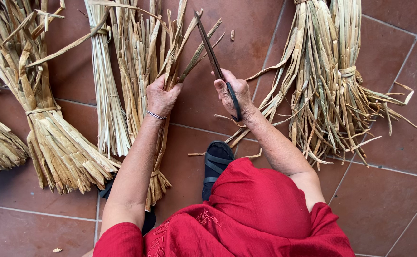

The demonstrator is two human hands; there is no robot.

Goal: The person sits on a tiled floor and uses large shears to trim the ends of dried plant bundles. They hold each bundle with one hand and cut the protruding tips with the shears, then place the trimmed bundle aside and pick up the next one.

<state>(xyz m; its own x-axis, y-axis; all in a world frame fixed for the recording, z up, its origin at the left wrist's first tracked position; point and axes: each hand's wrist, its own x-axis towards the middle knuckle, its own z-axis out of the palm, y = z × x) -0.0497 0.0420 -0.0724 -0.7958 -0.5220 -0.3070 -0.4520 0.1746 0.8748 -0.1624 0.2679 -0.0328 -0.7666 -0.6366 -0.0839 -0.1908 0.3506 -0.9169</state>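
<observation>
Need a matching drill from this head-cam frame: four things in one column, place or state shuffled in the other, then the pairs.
Things
1. long dark scissors
2. thin silver bracelet
3. black strapped sandal
4. tied bundle of dried straw-coloured leaves

Place or state
A. on the left wrist
B. lying on the reddish-brown floor tiles, right of the right hand
C. gripped in the right hand, blades pointing up
D. on a foot, beside the red garment

Pairs: 1-C, 2-A, 3-D, 4-B

The left hand grips a separate handful of dried leaves.
</observation>
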